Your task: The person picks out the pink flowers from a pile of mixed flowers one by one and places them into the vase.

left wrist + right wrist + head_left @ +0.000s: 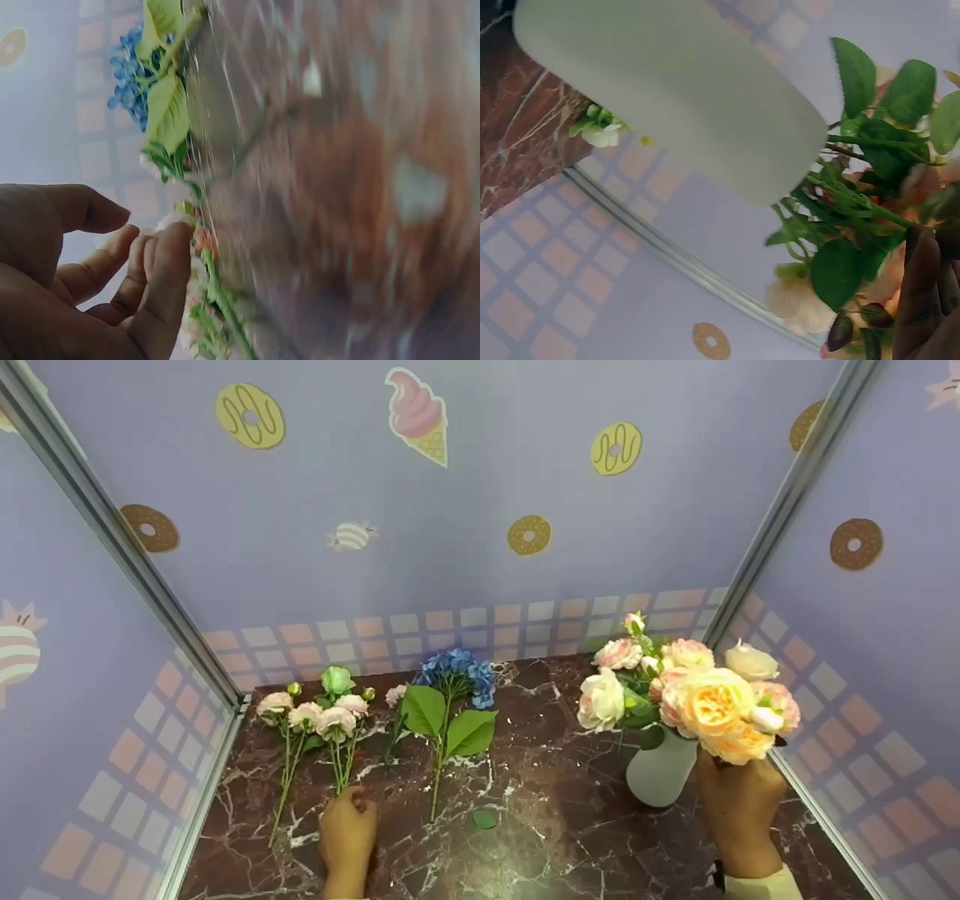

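My right hand point(739, 802) is raised beside a white vase point(660, 772) and grips a flower stem just under a large peach-yellow rose point(716, 705). In the right wrist view, its fingers point(922, 292) close on a stem among green leaves point(836, 274), and other stems run into the vase's mouth. Pale pink and cream roses point(602, 701) fill the vase. Over at the left, my left hand point(349, 825) is low by the stem ends of some pink flowers point(335, 723). The left wrist view shows its fingers loosely bent, a small gap between thumb and forefinger, nothing held.
A blue hydrangea point(457, 675) with two big leaves lies mid-table. More pink flowers point(275, 705) and a green rose point(337, 680) are at the left. One loose leaf point(484, 819) lies on the dark marbled tabletop point(555, 780). Patterned panels point(480, 570) enclose three sides.
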